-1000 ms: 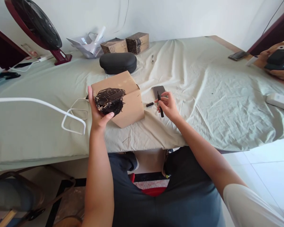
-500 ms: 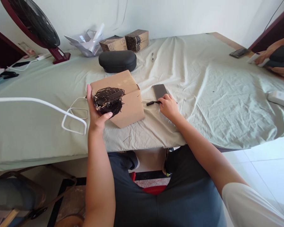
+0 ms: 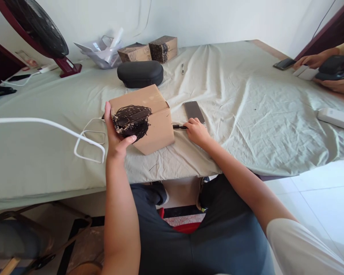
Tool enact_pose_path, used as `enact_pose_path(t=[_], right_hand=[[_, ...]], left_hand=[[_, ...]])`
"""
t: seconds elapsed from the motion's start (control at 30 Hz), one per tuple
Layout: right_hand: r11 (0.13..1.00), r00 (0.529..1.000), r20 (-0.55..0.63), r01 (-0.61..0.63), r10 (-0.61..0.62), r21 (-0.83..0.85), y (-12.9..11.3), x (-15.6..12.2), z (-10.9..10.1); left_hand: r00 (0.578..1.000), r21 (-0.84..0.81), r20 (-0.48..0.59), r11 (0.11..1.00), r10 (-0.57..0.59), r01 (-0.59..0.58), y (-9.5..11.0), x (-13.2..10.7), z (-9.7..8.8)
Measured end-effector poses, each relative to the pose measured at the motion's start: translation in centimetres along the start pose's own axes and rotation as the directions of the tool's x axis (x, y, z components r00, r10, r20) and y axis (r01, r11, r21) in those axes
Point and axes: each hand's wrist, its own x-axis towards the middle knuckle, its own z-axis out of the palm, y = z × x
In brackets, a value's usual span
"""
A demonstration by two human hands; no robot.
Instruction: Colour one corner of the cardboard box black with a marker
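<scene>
A brown cardboard box (image 3: 157, 131) sits tilted near the table's front edge, its near side covered with a dense patch of black scribble (image 3: 136, 116). My left hand (image 3: 117, 139) grips the box by its left corner, thumb on the scribbled face and fingers around the far side. In my right hand (image 3: 197, 131) is a slim black marker pen (image 3: 179, 126), its thicker end pointing left and close to the box's right side. Those fingers are closed around it, partly hiding it. Just beyond that hand lies a dark smartphone (image 3: 194, 110).
Behind the box are a black hard case (image 3: 140, 73), two scribbled cartons (image 3: 163, 49) and a plastic basket (image 3: 103, 55). A fan (image 3: 37, 30) stands back left. White bent tubing (image 3: 46, 120) crosses from the left. At right, another person's hands (image 3: 318, 61) hold a dark device.
My right hand has moved left with the marker pen, bringing its thick end up to the box's right side. My left hand and the box hold still. The view has shifted slightly.
</scene>
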Motion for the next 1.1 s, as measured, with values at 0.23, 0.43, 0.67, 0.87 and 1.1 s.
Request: enact_pose_path(t=[0.23, 0.43, 0.67, 0.87, 1.1], right_hand=[[0.999, 1.0, -0.012, 0.009, -0.009, 0.043, -0.6, 0.1, 0.1], [0.998, 1.0, 0.006, 0.001, -0.001, 0.058, -1.2, 0.9, 0.2], [1.0, 1.0, 0.018, 0.004, -0.004, 0.027, -1.8, 1.7, 0.8], [0.998, 0.999, 0.022, -0.038, 0.039, -0.045, -2.4, 1.8, 1.6], [0.998, 0.998, 0.022, -0.055, 0.056, -0.04, -2.4, 1.8, 1.7]], left_hand=[[1.0, -0.035, 0.005, 0.999, 0.029, -0.029, -1.2, 0.0, -0.7], [0.997, -0.034, -0.012, 0.997, 0.072, -0.072, -2.0, 0.4, -0.6], [0.997, -0.02, -0.028, 0.997, 0.069, -0.069, -2.9, 0.6, -0.4], [0.999, -0.037, -0.017, 0.998, 0.045, -0.046, -2.7, 0.5, 0.4], [0.998, -0.03, -0.054, 0.999, 0.015, -0.017, -2.0, 0.4, 0.8]])
